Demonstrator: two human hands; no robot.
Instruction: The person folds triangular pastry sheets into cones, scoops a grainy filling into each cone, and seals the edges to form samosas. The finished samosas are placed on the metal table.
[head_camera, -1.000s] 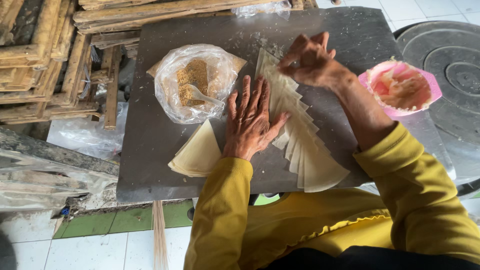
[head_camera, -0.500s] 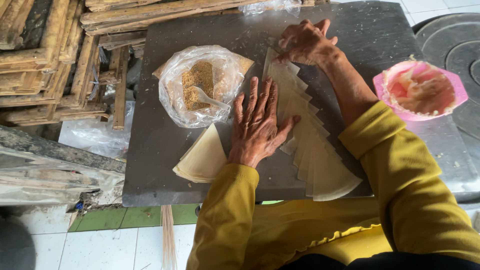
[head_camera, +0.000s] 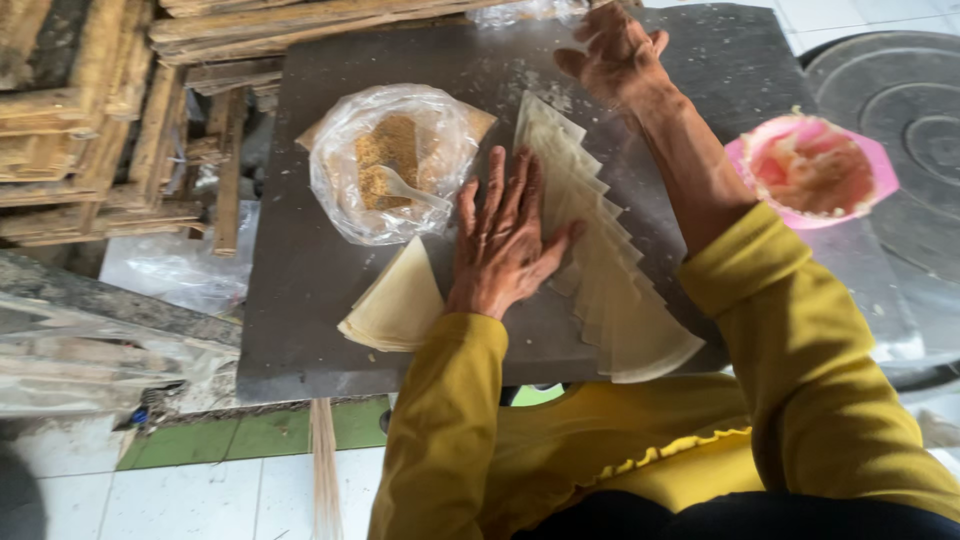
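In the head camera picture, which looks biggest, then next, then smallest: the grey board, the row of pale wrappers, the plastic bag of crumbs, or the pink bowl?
1. Grey board, by far the biggest.
2. Row of pale wrappers.
3. Plastic bag of crumbs.
4. Pink bowl.
The bag and the bowl look close in size, so their order is unsure.

A row of pale, thin triangular pastry sheets (head_camera: 600, 270) lies fanned out in overlapping steps, running from the upper middle of the frame down to the lower right, where the widest sheet ends in a rounded edge. The sheets lie flat on the dark grey board. The far narrow tip sits near the top centre. A second, smaller stack of the same cream wedge-shaped sheets (head_camera: 395, 300) lies flat at centre left, its point toward the top of the frame.
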